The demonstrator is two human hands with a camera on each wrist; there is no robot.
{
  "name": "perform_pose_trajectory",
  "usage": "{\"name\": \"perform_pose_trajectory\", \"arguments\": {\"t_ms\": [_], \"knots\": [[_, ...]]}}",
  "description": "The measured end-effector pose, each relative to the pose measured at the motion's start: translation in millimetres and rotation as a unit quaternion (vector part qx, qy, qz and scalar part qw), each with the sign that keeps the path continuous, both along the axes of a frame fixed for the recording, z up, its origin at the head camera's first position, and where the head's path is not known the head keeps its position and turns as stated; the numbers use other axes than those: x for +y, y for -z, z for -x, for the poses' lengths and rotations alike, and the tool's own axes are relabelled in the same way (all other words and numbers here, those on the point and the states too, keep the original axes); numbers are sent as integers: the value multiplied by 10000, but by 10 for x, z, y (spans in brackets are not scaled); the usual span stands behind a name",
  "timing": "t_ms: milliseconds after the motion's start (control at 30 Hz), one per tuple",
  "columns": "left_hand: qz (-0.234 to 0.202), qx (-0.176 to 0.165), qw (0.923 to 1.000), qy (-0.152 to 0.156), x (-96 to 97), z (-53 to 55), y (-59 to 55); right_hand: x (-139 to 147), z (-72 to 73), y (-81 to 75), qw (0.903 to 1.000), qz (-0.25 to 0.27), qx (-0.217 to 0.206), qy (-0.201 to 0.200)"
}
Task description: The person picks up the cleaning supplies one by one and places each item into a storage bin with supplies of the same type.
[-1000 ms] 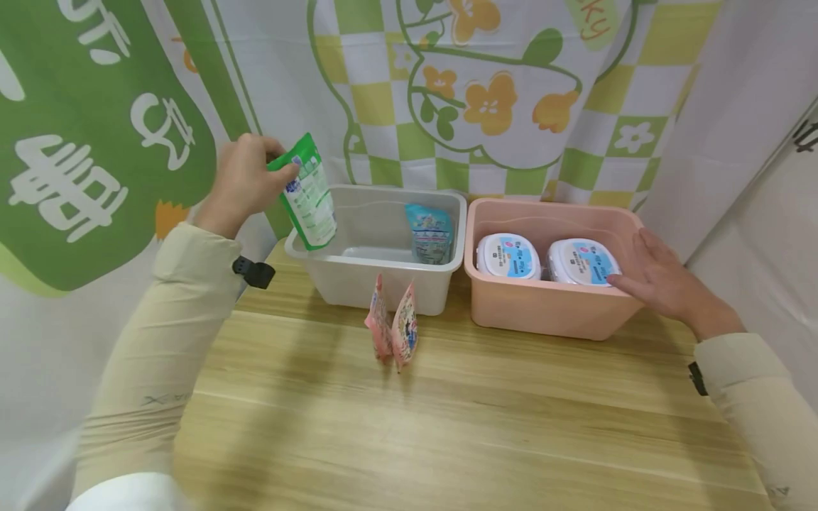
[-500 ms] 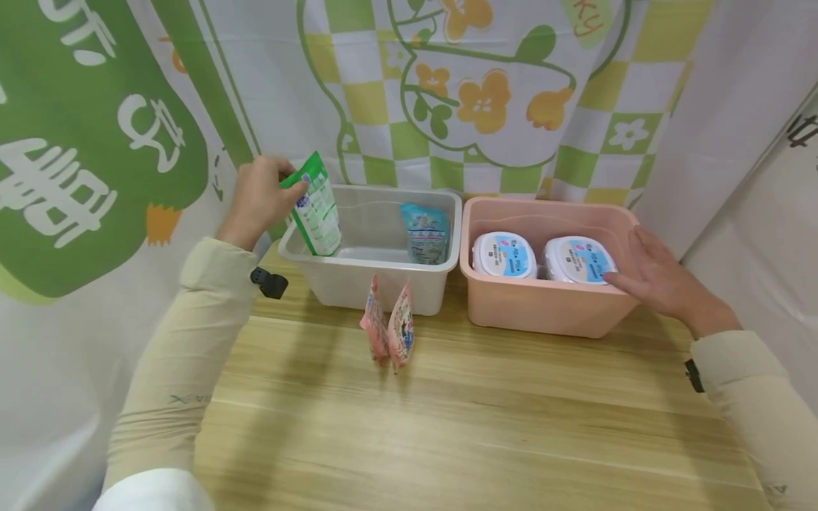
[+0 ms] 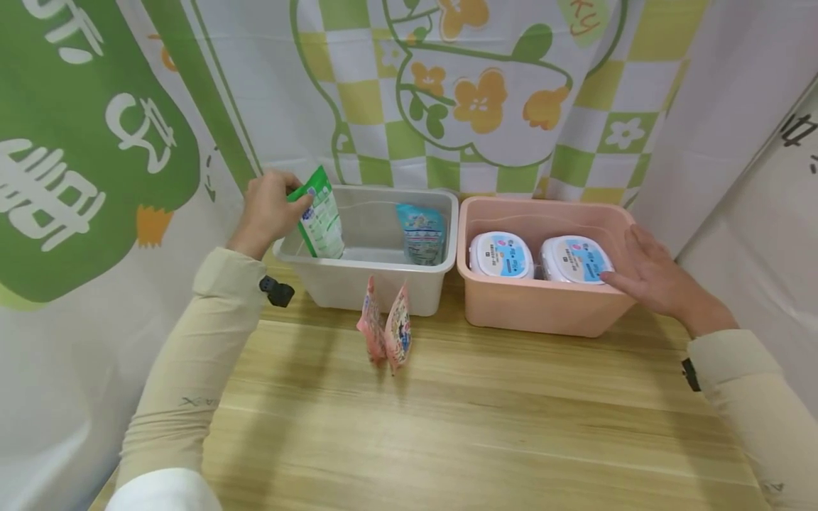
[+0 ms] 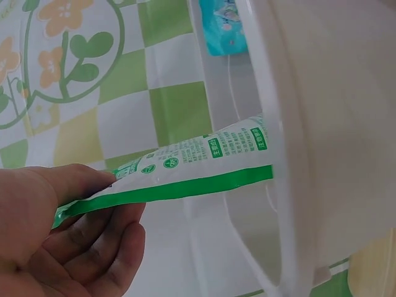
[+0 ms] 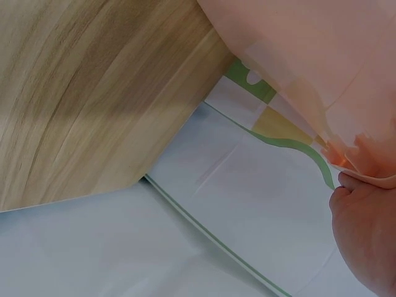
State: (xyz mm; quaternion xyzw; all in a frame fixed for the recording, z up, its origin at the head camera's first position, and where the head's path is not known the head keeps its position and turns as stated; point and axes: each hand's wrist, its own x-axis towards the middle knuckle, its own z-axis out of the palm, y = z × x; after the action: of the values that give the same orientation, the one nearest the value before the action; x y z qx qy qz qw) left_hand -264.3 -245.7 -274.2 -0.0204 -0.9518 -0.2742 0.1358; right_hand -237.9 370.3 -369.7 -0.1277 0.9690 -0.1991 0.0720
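Note:
My left hand (image 3: 268, 211) pinches a green-and-white pouch (image 3: 324, 223) near its top corner. The pouch leans at the left end of the pale grey bin (image 3: 377, 287), with its lower part below the rim; the left wrist view shows that end of the pouch (image 4: 210, 154) passing behind the bin's wall. A blue pouch (image 3: 422, 233) stands inside at the bin's right end. My right hand (image 3: 661, 277) rests on the right rim of the pink bin (image 3: 543, 309), fingers extended. Inside it sit two white tubs (image 3: 501, 255) with blue-printed lids.
Two pink pouches (image 3: 398, 330) stand upright close together on the wooden table (image 3: 447, 433), in front of the grey bin. A patterned curtain (image 3: 473, 106) hangs right behind both bins.
My left hand has moved down and slightly right, lowering the green-and-white pouch into the grey bin. The right hand stays on the pink bin. The head view has shifted slightly.

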Motion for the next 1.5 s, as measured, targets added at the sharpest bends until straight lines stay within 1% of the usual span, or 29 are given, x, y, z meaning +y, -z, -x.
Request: {"name": "perform_pose_trajectory", "arguments": {"t_ms": [267,533,667,900,1100,1200,1500], "knots": [[50,223,9997,49,-23,80,163,10,-5,15,10000,71,32,-4],[90,38,9999,88,-45,143,374,16,1,26,9999,115,25,6],[102,-8,9999,92,-45,168,455,23,7,41,10000,89,32,-1],[228,-80,9997,66,-32,186,514,8,10,29,9999,80,65,-10],[245,-378,9990,66,-26,212,536,15,21,20,9999,133,60,-14],[290,-458,9985,76,-29,219,553,7,26,18,9998,162,63,3],[395,-518,9977,187,-37,251,639,12,5,30,9998,167,47,6]]}}
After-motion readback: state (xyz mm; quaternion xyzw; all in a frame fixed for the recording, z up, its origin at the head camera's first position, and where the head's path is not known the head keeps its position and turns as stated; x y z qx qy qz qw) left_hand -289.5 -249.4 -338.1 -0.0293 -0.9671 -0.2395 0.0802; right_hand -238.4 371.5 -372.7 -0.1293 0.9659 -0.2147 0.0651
